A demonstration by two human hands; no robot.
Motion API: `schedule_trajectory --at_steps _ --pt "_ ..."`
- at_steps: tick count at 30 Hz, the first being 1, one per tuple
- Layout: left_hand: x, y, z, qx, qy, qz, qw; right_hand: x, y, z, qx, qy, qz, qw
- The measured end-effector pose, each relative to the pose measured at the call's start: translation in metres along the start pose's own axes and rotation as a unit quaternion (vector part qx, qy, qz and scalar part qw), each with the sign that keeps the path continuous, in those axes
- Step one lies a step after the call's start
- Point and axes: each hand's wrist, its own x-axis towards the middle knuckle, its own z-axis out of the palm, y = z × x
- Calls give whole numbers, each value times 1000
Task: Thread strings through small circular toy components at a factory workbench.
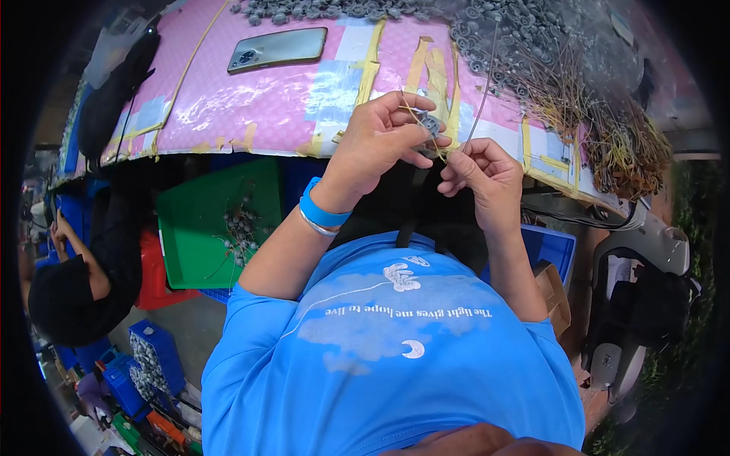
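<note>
My left hand (372,144), with a blue band on its wrist, grips a small grey round plastic part (430,123) near the table's front edge. A thin yellow wire (411,111) runs across its fingers towards the other hand. My right hand (490,178) is closed in a pinch, thumb against forefinger, on a thin dark cable (481,102) that stands up over the table. The yellow wire's end meets the right fingertips; how the two join is too small to tell.
Beyond the hands lies a pile of grey parts (502,45). Bundled wires with yellow and brown ends (627,152) hang over the right edge. A phone (277,49) rests on the pink-covered table (220,99). Below stands a green bin (190,228). A person (76,289) sits at left.
</note>
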Motion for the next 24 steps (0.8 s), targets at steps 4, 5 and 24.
schedule_trajectory --at_steps 4,5,24 --pt "0 -3 -1 1 33 -4 999 -6 10 1 30 -7 2 1000" --pt "-1 -2 0 -9 41 -7 999 -8 15 3 39 -5 -5 999" --pt "-21 -1 21 -6 -24 -36 999 31 6 -7 127 -153 -111 974"
